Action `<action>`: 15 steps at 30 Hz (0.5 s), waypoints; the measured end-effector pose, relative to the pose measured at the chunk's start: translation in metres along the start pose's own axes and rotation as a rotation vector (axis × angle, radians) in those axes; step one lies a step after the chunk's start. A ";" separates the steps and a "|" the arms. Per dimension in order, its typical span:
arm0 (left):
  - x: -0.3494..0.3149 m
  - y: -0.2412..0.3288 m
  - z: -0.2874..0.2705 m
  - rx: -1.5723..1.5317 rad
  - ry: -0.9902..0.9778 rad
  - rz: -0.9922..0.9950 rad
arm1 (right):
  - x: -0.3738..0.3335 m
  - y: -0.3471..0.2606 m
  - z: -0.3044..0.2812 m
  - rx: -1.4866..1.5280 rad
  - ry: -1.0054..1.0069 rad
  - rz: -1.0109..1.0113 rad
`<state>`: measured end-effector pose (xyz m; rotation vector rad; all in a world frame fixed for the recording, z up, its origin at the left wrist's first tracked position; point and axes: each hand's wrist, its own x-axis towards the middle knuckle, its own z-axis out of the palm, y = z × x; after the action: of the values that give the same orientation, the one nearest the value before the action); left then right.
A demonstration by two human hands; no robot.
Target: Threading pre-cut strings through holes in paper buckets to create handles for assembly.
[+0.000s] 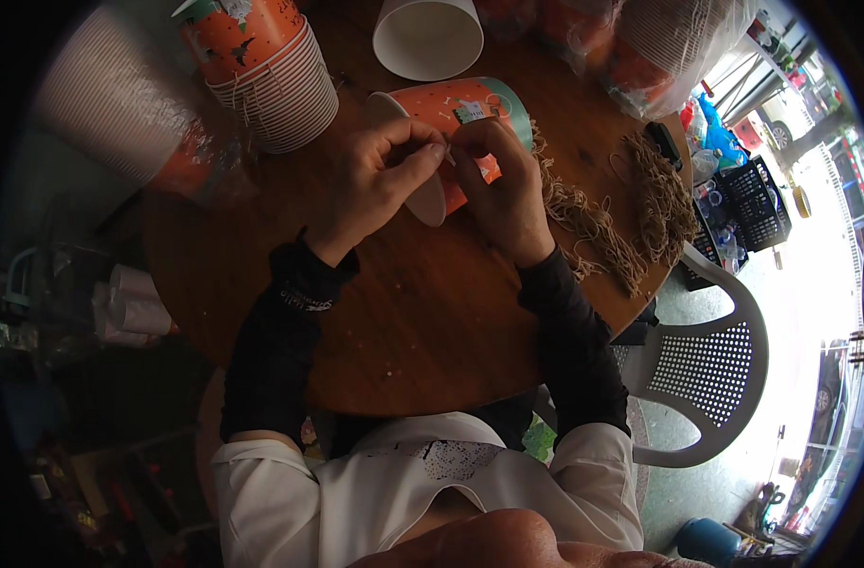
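Note:
An orange patterned paper bucket [435, 101] with a teal band lies on its side on the round wooden table, its white rim toward the left. Over it my left hand [380, 180] and my right hand [501, 185] meet, thumbs and fingertips pinched together. A tiny whitish bit [449, 154] shows between the fingertips; it is too small to name. My hands and fingers cover part of the bucket. Just right of my right hand, a long loose bundle of tan string [593, 227] trails over the table.
A tall stack of paper buckets [276, 90] stands at the back left, and plastic-wrapped stacks [678, 47] at the back right. A white bucket [428, 43] opens toward me. More string [661, 199] lies by the right edge, near a grey plastic chair [706, 364] and black crates [754, 204].

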<state>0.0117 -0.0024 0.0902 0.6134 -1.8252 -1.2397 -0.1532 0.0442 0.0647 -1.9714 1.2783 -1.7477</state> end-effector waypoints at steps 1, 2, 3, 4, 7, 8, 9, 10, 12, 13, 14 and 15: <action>0.001 0.001 -0.003 -0.001 -0.002 0.000 | -0.001 0.001 0.000 -0.002 0.002 0.001; 0.001 0.003 -0.006 -0.091 -0.028 -0.080 | -0.002 0.002 -0.001 -0.003 -0.010 0.017; 0.002 0.004 -0.008 -0.177 -0.050 -0.161 | -0.003 0.003 0.000 0.000 -0.023 0.032; 0.002 0.002 -0.009 -0.175 -0.050 -0.160 | -0.003 0.003 0.001 0.001 -0.022 0.031; 0.002 -0.005 -0.011 -0.295 0.045 -0.211 | -0.004 0.001 0.005 0.055 -0.016 0.027; 0.002 -0.004 -0.011 -0.298 0.068 -0.226 | -0.003 -0.003 0.006 0.086 0.013 0.028; 0.003 -0.003 -0.010 -0.299 0.087 -0.241 | -0.003 -0.006 0.006 0.118 0.045 0.028; 0.003 -0.002 -0.008 -0.299 0.089 -0.240 | -0.003 -0.005 0.006 0.118 0.044 0.027; 0.002 0.001 -0.004 -0.290 0.105 -0.253 | -0.004 0.000 0.008 0.041 0.080 -0.035; 0.001 0.000 -0.004 -0.290 0.107 -0.254 | -0.005 0.001 0.008 0.042 0.079 -0.035; 0.001 0.000 -0.003 -0.272 0.083 -0.225 | -0.005 0.002 0.009 -0.008 0.113 -0.074; 0.000 -0.001 -0.003 -0.254 0.061 -0.195 | -0.005 0.003 0.009 -0.057 0.148 -0.114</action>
<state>0.0136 -0.0044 0.0901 0.6887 -1.5538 -1.5367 -0.1464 0.0430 0.0567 -2.0155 1.2979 -1.9642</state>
